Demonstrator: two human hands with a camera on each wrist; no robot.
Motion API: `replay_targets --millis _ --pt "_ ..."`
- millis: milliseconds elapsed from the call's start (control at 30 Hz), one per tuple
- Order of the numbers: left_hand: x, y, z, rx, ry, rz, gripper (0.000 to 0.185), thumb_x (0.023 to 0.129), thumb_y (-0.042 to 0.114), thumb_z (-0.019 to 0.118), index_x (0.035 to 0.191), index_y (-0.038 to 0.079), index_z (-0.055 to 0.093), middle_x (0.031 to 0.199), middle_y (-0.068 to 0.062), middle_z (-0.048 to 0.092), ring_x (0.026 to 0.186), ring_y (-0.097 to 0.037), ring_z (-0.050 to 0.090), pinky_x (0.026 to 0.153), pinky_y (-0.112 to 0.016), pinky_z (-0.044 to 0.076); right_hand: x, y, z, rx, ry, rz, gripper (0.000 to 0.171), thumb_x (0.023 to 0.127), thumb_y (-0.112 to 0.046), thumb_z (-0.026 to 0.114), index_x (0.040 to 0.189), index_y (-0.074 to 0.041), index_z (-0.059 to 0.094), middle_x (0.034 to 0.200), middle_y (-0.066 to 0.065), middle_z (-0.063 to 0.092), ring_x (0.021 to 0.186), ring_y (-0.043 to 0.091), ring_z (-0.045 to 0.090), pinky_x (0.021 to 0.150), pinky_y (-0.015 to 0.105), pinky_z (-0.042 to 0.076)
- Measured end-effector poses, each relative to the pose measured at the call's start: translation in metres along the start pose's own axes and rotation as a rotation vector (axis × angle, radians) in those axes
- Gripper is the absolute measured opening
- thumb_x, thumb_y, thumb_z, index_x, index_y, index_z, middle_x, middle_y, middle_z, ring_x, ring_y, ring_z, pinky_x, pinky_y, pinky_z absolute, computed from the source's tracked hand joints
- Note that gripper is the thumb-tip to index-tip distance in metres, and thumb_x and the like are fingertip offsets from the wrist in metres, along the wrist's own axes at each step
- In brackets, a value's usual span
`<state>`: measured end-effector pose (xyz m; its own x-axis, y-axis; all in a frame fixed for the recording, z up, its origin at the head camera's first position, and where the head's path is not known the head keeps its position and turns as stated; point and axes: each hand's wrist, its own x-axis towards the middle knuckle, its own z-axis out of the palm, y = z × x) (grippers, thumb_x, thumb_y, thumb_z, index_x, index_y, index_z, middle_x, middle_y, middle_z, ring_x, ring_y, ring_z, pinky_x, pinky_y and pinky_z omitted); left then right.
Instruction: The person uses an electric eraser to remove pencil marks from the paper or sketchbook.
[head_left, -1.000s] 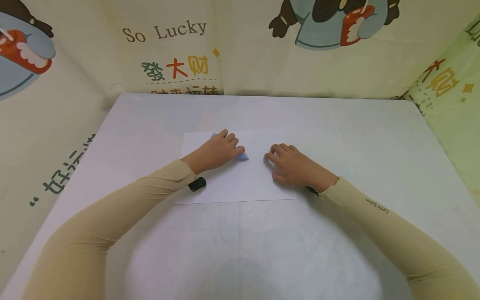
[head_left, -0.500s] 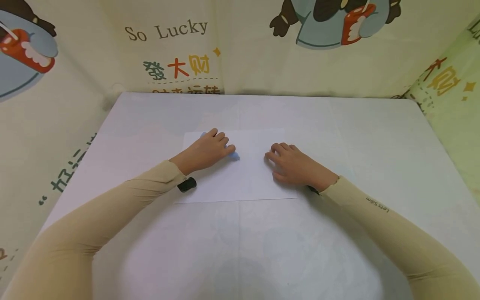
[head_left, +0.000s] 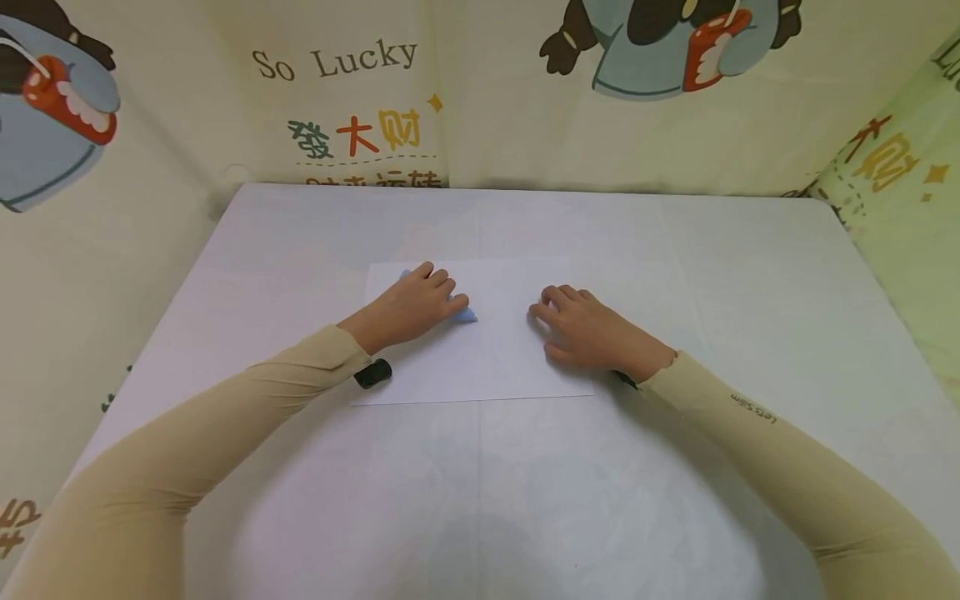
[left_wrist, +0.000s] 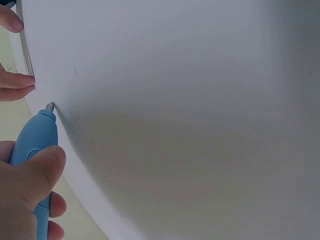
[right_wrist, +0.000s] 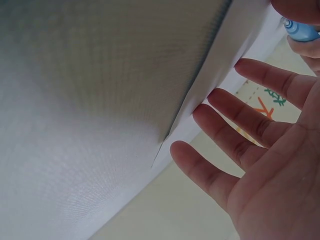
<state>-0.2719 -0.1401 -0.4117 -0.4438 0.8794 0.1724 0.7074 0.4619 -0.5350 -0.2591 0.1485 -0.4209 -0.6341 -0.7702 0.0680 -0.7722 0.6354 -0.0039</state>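
A white sheet of paper lies flat on the white table. My left hand grips a light blue pen with thumb and fingers curled round it. The pen's tip touches the paper near its left part, and a bit of the pen shows by the knuckles in the head view. My right hand rests on the paper's right half with straight, spread fingers; the blue pen shows beyond them.
Printed cloth walls with cartoon figures and lettering close in the table at the back and both sides. A black wrist camera sits under my left wrist. The table's near half holds only my sleeved forearms.
My left hand with the pen has slid leftward across the paper. The right hand has stayed in place.
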Motion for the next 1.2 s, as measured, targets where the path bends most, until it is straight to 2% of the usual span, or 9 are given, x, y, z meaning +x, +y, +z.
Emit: replay_targets --millis 333,633,933,1200 --pt "0.015 0.002 0.0 0.004 0.012 0.012 0.013 0.089 0.003 0.059 0.096 0.012 0.053 0.08 -0.006 0.062 0.073 -0.02 0.052 0.07 -0.031 0.039 0.001 -0.001 -0.001 -0.003 -0.019 0.011 0.037 0.084 -0.019 0.058 0.118 -0.006 0.053 0.114 0.016 0.052 0.106 0.033 0.051 0.086 0.047 0.046" --pt "0.024 0.003 -0.005 0.001 -0.027 0.019 0.012 0.09 0.007 0.059 0.099 0.012 0.054 0.085 -0.007 0.065 0.077 -0.021 0.055 0.074 -0.033 0.042 0.001 -0.001 -0.002 -0.008 -0.015 0.008 0.037 0.084 -0.02 0.059 0.117 -0.006 0.053 0.114 0.016 0.052 0.106 0.033 0.051 0.086 0.048 0.046" --pt "0.011 0.001 -0.004 -0.019 -0.083 -0.003 0.012 0.09 0.005 0.059 0.099 0.012 0.055 0.082 -0.007 0.063 0.074 -0.021 0.052 0.071 -0.032 0.038 0.0 -0.001 0.0 -0.012 0.001 -0.003 0.037 0.083 -0.019 0.059 0.117 -0.005 0.053 0.113 0.017 0.053 0.106 0.034 0.052 0.085 0.048 0.046" --pt "-0.003 -0.002 -0.004 -0.007 -0.07 -0.009 0.016 0.087 0.003 0.062 0.098 0.011 0.052 0.083 -0.007 0.063 0.074 -0.021 0.051 0.071 -0.033 0.038 -0.001 -0.001 0.0 -0.015 0.011 -0.015 0.038 0.083 -0.019 0.06 0.117 -0.004 0.052 0.113 0.017 0.053 0.105 0.034 0.052 0.084 0.048 0.046"
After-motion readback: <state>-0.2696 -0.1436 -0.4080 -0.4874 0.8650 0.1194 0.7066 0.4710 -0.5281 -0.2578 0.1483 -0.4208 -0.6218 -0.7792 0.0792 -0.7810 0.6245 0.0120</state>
